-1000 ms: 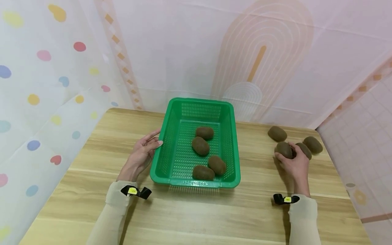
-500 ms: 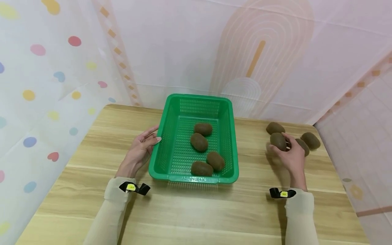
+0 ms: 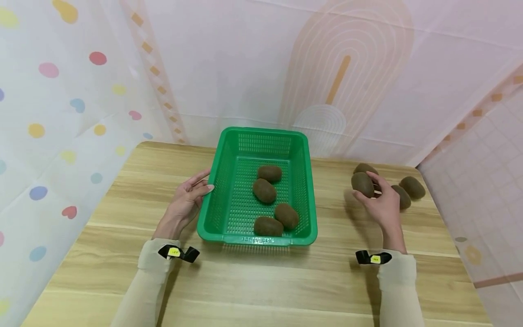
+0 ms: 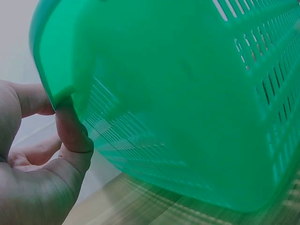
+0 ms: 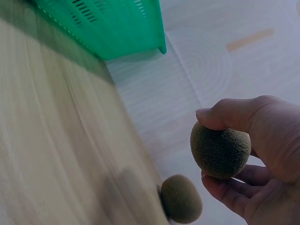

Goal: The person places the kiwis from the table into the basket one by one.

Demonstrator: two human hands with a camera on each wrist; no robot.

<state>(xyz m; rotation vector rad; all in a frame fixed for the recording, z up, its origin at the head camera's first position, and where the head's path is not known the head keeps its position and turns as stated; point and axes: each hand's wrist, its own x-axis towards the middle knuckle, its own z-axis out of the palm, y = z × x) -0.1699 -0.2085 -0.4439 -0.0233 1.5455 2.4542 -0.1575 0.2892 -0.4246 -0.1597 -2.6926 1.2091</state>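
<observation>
A green plastic basket (image 3: 261, 141) stands mid-table with several brown kiwis (image 3: 264, 190) on its perforated floor. My left hand (image 3: 181, 204) pinches the basket's left rim between thumb and fingers; the left wrist view shows the grip on the rim (image 4: 51, 89) closely. Off to the right, my right hand (image 3: 384, 202) holds a kiwi (image 3: 362, 185) between thumb and fingertips, raised above the table. The right wrist view shows that fuzzy kiwi (image 5: 220, 150) apart from a second kiwi (image 5: 181, 199) lying on the table.
Beyond the raised kiwi lies one kiwi (image 3: 365, 169), partly hidden. Two more, a nearer kiwi (image 3: 402, 196) and a farther kiwi (image 3: 412, 187), rest by the right edge of the wooden table (image 3: 261, 290). A patterned cloth (image 3: 245, 68) hangs behind.
My right hand has lifted its kiwi off the table and carried it slightly left, away from the two kiwis at the right edge. The left hand keeps its hold on the basket.
</observation>
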